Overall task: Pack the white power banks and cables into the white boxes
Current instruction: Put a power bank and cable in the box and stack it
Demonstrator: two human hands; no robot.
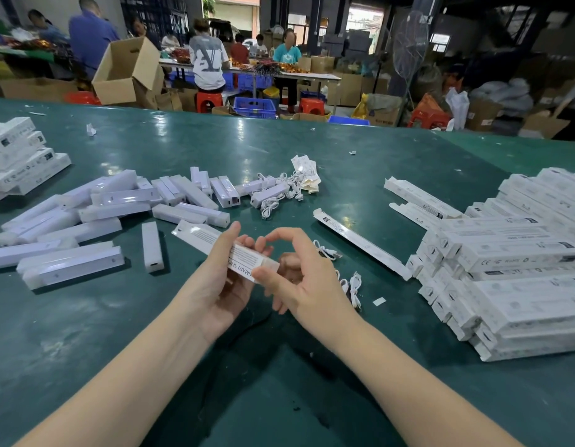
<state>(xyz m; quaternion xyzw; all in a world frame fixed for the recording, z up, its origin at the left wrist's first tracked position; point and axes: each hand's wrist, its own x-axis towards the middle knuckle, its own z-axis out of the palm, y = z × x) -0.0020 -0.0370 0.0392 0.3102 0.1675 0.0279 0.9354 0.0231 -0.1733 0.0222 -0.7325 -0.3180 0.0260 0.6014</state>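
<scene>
Head view: the left hand (226, 279) is holding a long white box (226, 250) at the centre of the frame, its fingers (247, 241) curled round the box body and lifting it clear of the green counter (279, 398). The right hand (299, 285) is working at the box's near end, thumb and forefinger pinching the end flap region; whether the flap is being tucked or opened cannot be told. The box contents are not visible.

Loose white power banks (118, 201) are lying scattered at the left centre of the frame. A tangle of white cables (279, 191) is sitting at the upper centre, and more loose cables (353, 285) are lying just right of the right hand. Flat unfolded boxes (360, 241) are lying at the right centre, beside a stack of filled boxes (512, 269) at the right edge.

Probable faults from here: the flap creasing or tearing if pressed off-line; the box sliding from the left hand's grip under end pressure; a box being sealed without its cable, since contents are hidden.
</scene>
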